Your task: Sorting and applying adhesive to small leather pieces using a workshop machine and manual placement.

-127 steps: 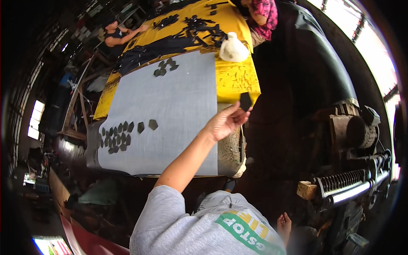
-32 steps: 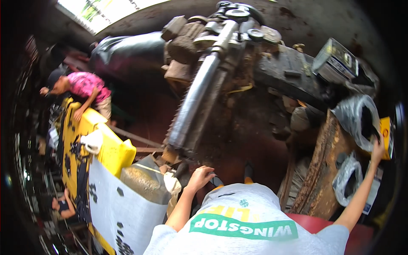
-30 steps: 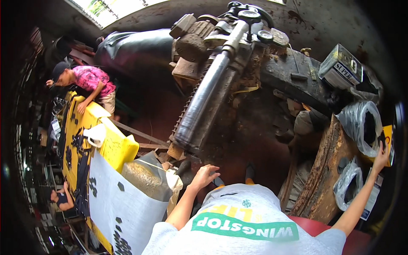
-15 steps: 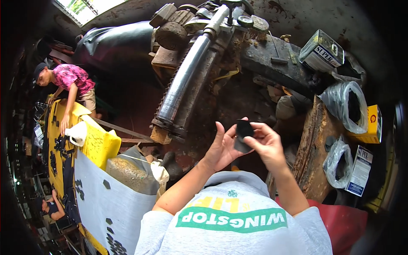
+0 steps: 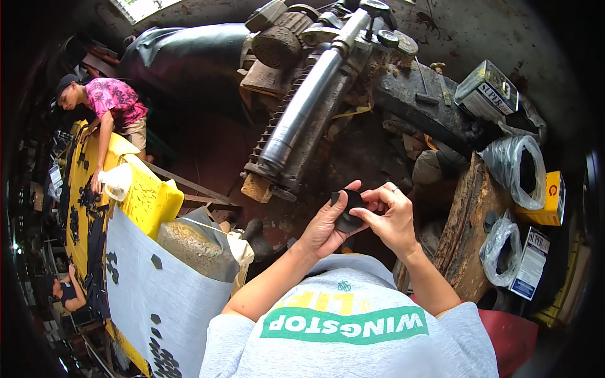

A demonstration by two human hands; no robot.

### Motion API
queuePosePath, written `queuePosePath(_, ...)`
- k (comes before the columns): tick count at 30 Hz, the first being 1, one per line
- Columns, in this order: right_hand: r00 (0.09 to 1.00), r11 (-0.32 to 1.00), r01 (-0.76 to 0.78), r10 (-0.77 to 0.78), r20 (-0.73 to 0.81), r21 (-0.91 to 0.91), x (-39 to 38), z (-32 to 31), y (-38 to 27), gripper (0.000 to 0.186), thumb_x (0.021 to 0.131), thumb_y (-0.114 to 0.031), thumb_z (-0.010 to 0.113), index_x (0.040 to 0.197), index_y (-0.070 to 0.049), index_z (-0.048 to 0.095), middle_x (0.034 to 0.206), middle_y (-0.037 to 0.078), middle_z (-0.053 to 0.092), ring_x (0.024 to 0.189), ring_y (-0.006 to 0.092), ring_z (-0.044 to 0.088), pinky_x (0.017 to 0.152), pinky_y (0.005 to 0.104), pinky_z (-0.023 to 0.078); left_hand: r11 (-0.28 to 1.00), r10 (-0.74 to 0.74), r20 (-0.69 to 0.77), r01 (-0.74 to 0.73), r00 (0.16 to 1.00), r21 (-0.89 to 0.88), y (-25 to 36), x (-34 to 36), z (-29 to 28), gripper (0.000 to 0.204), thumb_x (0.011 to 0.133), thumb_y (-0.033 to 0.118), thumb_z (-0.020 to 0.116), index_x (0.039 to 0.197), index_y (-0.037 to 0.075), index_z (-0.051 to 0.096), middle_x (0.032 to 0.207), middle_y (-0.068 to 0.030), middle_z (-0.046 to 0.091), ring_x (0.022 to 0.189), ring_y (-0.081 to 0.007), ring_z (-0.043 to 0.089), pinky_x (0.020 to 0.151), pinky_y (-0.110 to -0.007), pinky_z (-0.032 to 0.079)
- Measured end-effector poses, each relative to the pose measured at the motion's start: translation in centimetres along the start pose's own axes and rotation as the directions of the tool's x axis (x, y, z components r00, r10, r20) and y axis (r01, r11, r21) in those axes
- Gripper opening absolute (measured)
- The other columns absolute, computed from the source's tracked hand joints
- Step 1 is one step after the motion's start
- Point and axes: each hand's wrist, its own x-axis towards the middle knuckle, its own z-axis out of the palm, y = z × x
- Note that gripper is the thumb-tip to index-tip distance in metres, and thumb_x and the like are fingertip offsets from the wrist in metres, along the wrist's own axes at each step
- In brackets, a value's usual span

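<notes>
A small, flat black piece [image 5: 348, 220], seemingly of thin sheet, is between my two hands in front of my chest. My left hand [image 5: 320, 232] grips it with the thumb pressed over its near face and the fingers behind. At the piece's right edge, my right hand [image 5: 394, 220] pinches with thumb and bent fingers. Parts of the piece are hidden by my fingers. To my left, several similar black pieces, one of them a five-sided piece [image 5: 156, 261], lie on a grey sheet-covered table [image 5: 189, 302].
A machine with a shiny metal roller [image 5: 302, 107] stands ahead. At left are a yellow jug-like container [image 5: 148, 201] and a person in a pink shirt [image 5: 116, 101] leaning over a yellow surface. On the right are a worn wooden bench [image 5: 469, 233], plastic-bag rolls [image 5: 517, 170] and boxes.
My left hand has closed its thumb over the black piece, which now sits lower and slightly left. My right fingers have shifted to its right edge. The view has turned slightly.
</notes>
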Motion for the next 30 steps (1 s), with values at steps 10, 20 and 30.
queuePosePath(10, 0.977, 0.872, -0.202, 0.211, 0.031, 0.446, 0.7, 2.3, 0.8, 0.005, 0.083, -0.002, 0.065, 0.086, 0.000, 0.062, 0.075, 0.001, 0.062, 0.066, 0.0054, 0.058, 0.060, 0.0185, 0.046, 0.998, 0.035, -0.124, -0.028, 0.992, 0.060, 1.6, -3.8, -2.1, 0.031, 0.089, 0.032, 0.056, 0.112, 0.011, 0.052, 0.116, -0.0084, 0.056, 0.106, -0.0213, 0.057, 0.086, -0.038, 0.051)
queuePosePath(20, 0.944, 0.647, -0.319, 0.156, 0.290, 0.692, 6.7, 1.9, -1.7, 0.016, 0.084, -0.007, 0.065, 0.097, 0.000, 0.060, 0.078, 0.003, 0.060, 0.062, 0.0070, 0.056, 0.059, 0.0193, 0.046, 0.903, 0.422, -0.336, -0.423, 0.842, 0.075, 7.1, -10.9, -8.4, 0.035, 0.092, 0.041, 0.050, 0.071, 0.014, 0.045, 0.066, 0.0029, 0.039, 0.059, -0.0090, 0.039, 0.058, -0.026, 0.037)
queuePosePath(30, 0.939, 0.654, -0.322, 0.125, 0.321, 0.685, 8.1, 4.2, -2.2, 0.016, 0.083, -0.008, 0.067, 0.094, 0.001, 0.059, 0.076, 0.004, 0.060, 0.062, 0.0087, 0.058, 0.058, 0.0206, 0.048, 0.399, 0.760, 0.016, -0.486, 0.650, 0.778, 16.5, -10.6, -3.3, 0.019, 0.088, 0.020, 0.062, 0.090, 0.002, 0.064, 0.062, 0.0066, 0.046, 0.051, -0.0003, 0.034, 0.048, -0.018, 0.029)
